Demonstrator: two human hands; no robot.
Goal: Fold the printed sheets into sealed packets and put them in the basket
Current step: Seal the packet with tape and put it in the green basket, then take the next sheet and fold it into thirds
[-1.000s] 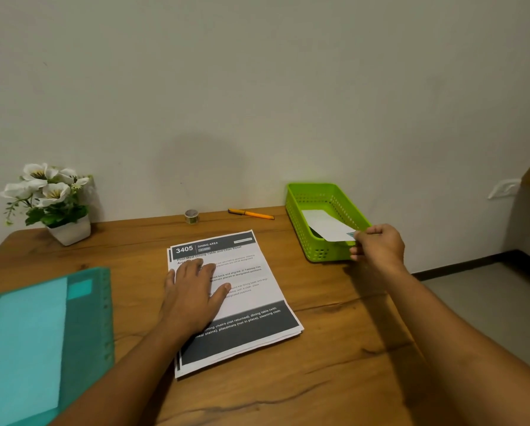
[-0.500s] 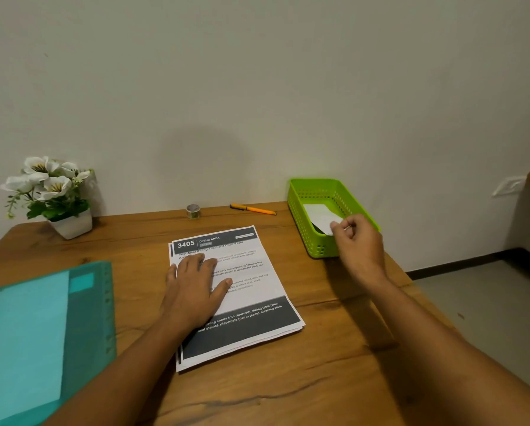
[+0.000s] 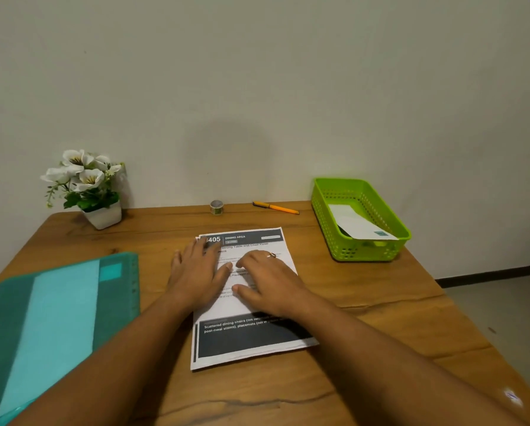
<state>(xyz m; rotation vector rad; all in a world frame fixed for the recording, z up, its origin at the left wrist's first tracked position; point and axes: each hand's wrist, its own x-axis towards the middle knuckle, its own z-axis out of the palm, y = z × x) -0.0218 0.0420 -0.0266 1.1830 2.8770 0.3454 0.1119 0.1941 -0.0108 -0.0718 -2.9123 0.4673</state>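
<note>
On the wooden table [image 3: 380, 318], mid-frame sheets [image 3: 251, 339] are pressed by flat, empty left hand [image 3: 197, 273] and right hand [image 3: 271, 279]; only one should be peeled.

Both hands were down on the stack of printed sheets [image 3: 251, 336] at the middle of the wooden table [image 3: 380, 318]. The left hand [image 3: 200, 273] lay flat, fingers reaching the far left corner; the right hand [image 3: 268, 281] rested just beside it, fingers bent, a ring [image 3: 271, 255] showing. Far right, the green basket [image 3: 365, 250] held a white folded packet [image 3: 357, 224] leaning on its near rim. Along the far edge sat an orange pen [image 3: 276, 207], a small tape roll [image 3: 216, 207] and a potted white flower [image 3: 103, 215]. A teal folder [image 3: 57, 309] lay near left.
</note>
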